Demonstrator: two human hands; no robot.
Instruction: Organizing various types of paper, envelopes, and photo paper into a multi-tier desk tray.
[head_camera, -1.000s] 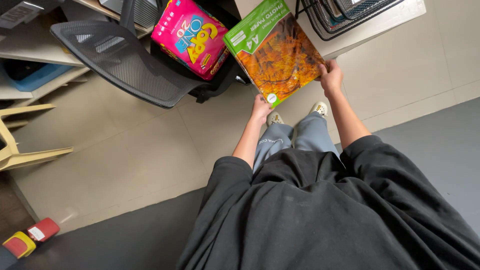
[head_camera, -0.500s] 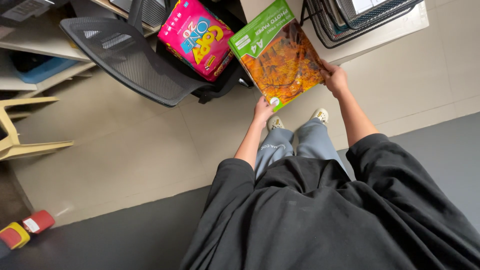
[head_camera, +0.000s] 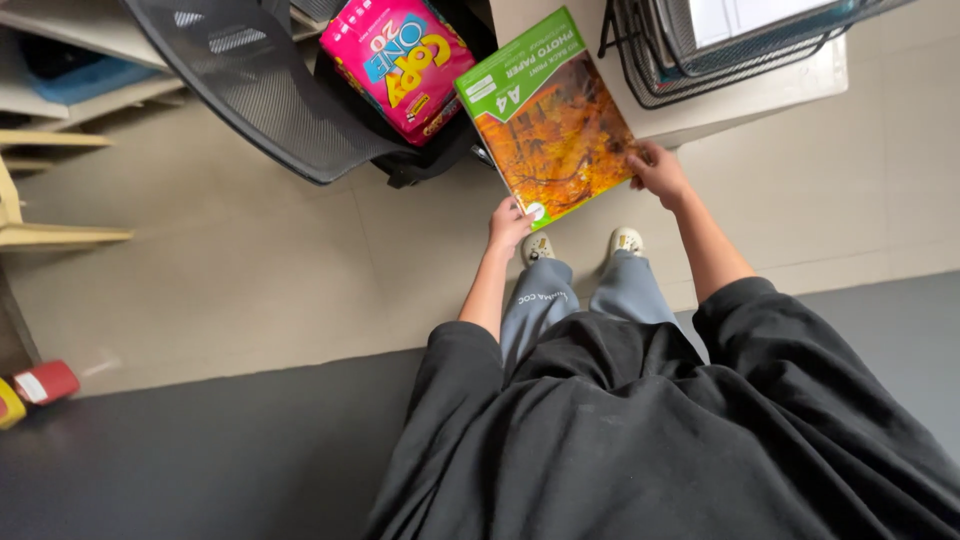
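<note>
I hold a flat pack of photo paper (head_camera: 550, 120), green at its top with an orange autumn picture, out in front of me at a tilt. My left hand (head_camera: 510, 225) grips its near left corner. My right hand (head_camera: 657, 170) grips its right edge. Just beyond the pack lies a pink ream of paper (head_camera: 400, 60) on a black office chair seat (head_camera: 425, 150). My shoes stand on the beige floor below the pack.
The mesh back of the office chair (head_camera: 250, 80) leans at upper left. A black wire tray (head_camera: 720, 40) sits on a pale desk (head_camera: 760, 90) at upper right. Shelves (head_camera: 60, 100) line the left side. A red object (head_camera: 45, 382) lies at the dark floor's left edge.
The pack of photo paper and both hands have stayed in the same grip; the camera view has drifted slightly, so the chair and the pink ream sit higher in the picture.
</note>
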